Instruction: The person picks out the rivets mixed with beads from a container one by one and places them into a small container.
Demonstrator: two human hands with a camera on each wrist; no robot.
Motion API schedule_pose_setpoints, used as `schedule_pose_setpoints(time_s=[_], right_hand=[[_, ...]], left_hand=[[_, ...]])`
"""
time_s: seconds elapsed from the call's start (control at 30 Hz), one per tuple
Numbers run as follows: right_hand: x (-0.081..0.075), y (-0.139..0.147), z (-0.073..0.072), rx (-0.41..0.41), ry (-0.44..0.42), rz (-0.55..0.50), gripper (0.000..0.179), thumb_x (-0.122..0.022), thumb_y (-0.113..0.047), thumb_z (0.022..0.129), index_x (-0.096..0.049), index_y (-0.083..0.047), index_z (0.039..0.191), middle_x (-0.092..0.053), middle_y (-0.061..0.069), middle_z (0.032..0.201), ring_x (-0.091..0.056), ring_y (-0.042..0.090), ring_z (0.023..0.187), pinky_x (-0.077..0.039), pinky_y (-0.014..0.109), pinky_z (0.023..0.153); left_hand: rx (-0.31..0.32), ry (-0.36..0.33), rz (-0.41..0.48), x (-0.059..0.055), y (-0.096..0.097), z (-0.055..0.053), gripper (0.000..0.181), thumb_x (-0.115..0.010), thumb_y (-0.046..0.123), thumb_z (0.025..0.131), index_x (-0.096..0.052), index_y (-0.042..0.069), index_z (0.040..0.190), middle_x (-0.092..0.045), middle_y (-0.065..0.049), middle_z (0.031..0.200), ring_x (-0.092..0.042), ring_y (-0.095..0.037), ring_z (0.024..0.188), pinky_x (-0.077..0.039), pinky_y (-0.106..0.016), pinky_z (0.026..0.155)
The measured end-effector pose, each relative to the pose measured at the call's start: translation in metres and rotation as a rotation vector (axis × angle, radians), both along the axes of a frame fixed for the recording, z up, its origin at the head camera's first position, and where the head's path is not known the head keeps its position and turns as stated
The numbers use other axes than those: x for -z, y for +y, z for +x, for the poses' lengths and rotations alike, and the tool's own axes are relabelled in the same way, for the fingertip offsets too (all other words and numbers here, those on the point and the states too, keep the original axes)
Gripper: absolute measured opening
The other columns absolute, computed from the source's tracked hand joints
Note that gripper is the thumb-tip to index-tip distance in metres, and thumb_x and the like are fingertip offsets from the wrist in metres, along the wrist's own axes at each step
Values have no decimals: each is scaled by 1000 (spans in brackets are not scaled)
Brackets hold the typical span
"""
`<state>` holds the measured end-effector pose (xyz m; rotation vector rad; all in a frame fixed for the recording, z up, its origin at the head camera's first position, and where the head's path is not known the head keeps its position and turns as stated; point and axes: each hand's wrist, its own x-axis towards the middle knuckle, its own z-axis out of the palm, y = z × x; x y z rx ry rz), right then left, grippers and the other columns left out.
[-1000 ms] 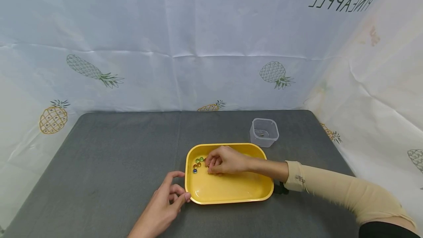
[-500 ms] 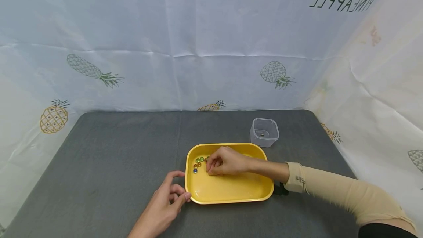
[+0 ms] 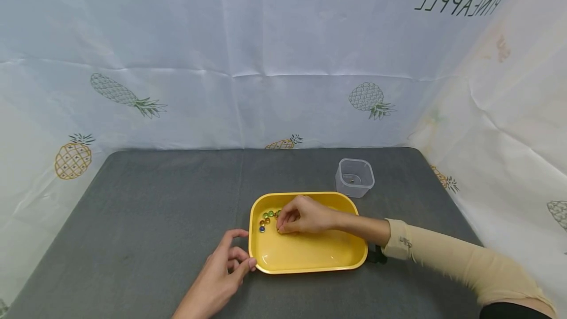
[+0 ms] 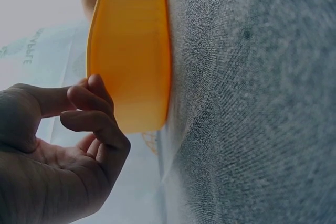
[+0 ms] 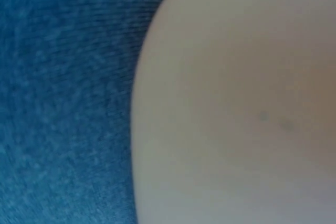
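Observation:
A yellow tray (image 3: 310,260) lies on the grey table, with several small glass marbles (image 3: 267,221), green, amber and blue, near its far left corner. My left hand (image 3: 223,267) holds the tray by its left end, index finger at the side rim and thumb at the near corner. In the left wrist view, the fingers of the left hand (image 4: 79,140) are bent beside the tray's orange-looking wall (image 4: 131,61). Over the tray's far left part, my right hand (image 3: 305,214) pinches what looks like an amber marble, mostly hidden by its fingertips. The right wrist view shows only a blurred, pale curved surface.
A clear plastic box (image 3: 354,178) with something small inside stands behind the tray's far right corner. The grey tabletop (image 3: 155,220) extends on both sides. A white curtain (image 3: 283,107) printed with pineapples hangs behind the table.
The right hand's fingertips have shifted slightly, uncovering more marbles at the far end of the row, and an amber bit now shows by the thumb tip. The left hand and the tray stay put.

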<state>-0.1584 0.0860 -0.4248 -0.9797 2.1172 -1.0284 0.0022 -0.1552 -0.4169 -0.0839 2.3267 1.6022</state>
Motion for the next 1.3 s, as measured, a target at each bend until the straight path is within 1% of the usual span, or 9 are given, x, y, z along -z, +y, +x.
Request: schedule_pose_setpoints(time_s=[0.23, 0.47, 0.67, 0.77, 0.87, 1.0, 1.1, 1.23, 1.3], right_hand=[[-8, 4, 0, -47, -30, -27, 6, -80, -8, 99, -82, -5, 103, -79, 6, 88, -65, 4, 71, -58, 20, 68], [-22, 13, -4, -90, 26, -68, 9, -77, -7, 100, -81, -4, 108, -82, 14, 97, -69, 5, 77, -62, 25, 72], [-32, 20, -7, -85, 58, -85, 11, -78, -8, 100, -81, -4, 109, -81, 19, 97, -69, 6, 79, -62, 25, 76], [-39, 21, -7, -77, 61, -92, 13, -78, -8, 100, -80, -1, 110, -80, 21, 97, -70, 9, 78, -62, 26, 76], [-47, 23, -6, -67, 65, -98, 13, -78, -9, 100, -80, -1, 111, -80, 21, 99, -71, 15, 79, -63, 27, 77], [-57, 25, -7, -52, 73, -120, 13, -78, -8, 100, -80, -2, 111, -80, 20, 100, -72, 31, 81, -64, 35, 78], [-65, 29, -7, -35, 79, -138, 12, -78, -9, 100, -80, -5, 111, -80, 15, 99, -71, 40, 83, -64, 37, 76], [-73, 35, -8, -17, 84, -154, 11, -78, -12, 101, -80, -7, 111, -80, 7, 98, -71, 41, 85, -62, 30, 73], [-77, 39, -7, -11, 84, -158, 11, -78, -11, 101, -80, -6, 110, -80, 7, 100, -72, 40, 86, -62, 29, 75]], left_hand=[[-4, -5, -7, 0, 0, -1, 57, -74, 15, 104, -42, 7, 152, -73, -4, 91, -61, -16, 68, -44, -25, 59], [2, 2, -5, -1, 0, 0, 58, -74, 15, 104, -42, 5, 151, -73, -4, 91, -62, -16, 68, -45, -25, 59], [8, 16, -4, -1, -1, 1, 58, -74, 14, 104, -42, 4, 151, -73, -4, 91, -61, -14, 66, -45, -25, 59], [10, 25, -3, -1, -1, 1, 58, -75, 14, 103, -43, 4, 151, -73, -3, 91, -60, -13, 65, -45, -25, 59], [13, 26, -1, -1, -1, 1, 58, -74, 14, 103, -43, 4, 151, -72, -4, 91, -59, -12, 65, -44, -25, 59], [13, 24, 2, -1, -1, 1, 58, -74, 14, 104, -43, 4, 151, -73, -4, 91, -59, -12, 64, -44, -25, 59], [11, 22, 2, -1, -1, 1, 58, -74, 14, 103, -43, 4, 151, -73, -5, 91, -60, -13, 65, -44, -25, 59], [9, 14, 2, -1, -1, 0, 58, -74, 14, 104, -43, 4, 151, -73, -5, 91, -60, -14, 65, -44, -25, 59], [6, 13, 2, -1, -1, 0, 58, -74, 14, 104, -42, 4, 151, -73, -5, 91, -60, -14, 65, -44, -25, 59]])
